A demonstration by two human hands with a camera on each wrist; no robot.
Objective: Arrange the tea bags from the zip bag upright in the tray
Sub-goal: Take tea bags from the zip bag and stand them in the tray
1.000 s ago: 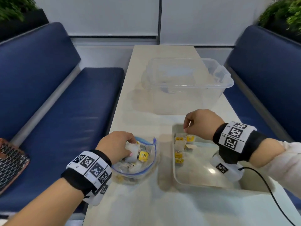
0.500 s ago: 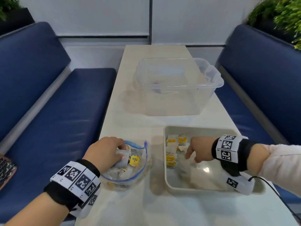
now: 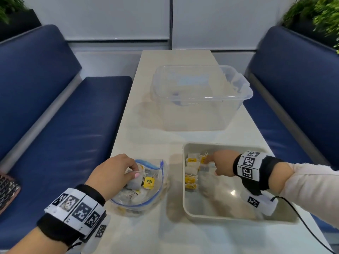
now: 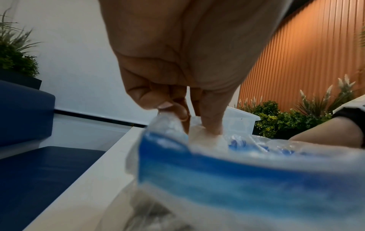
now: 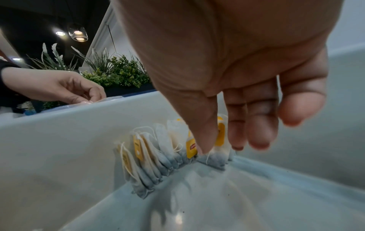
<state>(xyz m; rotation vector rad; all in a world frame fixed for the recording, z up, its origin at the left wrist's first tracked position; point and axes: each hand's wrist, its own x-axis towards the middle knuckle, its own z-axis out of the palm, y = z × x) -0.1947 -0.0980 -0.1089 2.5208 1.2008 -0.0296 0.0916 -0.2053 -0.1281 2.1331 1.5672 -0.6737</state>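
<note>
Risk: my right hand (image 5: 227, 96), fingers loosely spread, steadies the upright row (image 5: 169, 150) at the tray (image 3: 185, 204) wall; my left hand (image 3: 111, 176) pinches a tea bag (image 3: 134, 182) in the zip bag (image 3: 156, 197), where strings may snag.

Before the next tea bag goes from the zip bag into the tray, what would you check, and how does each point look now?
1. Left hand pinches a tea bag in the zip bag: ok.
2. Row of tea bags upright along the tray wall: ok.
3. Right hand clear of the row: not ok, fingers touch it.
4. Floor space beside the row: ok.
5. Strings untangled: cannot tell.
</note>
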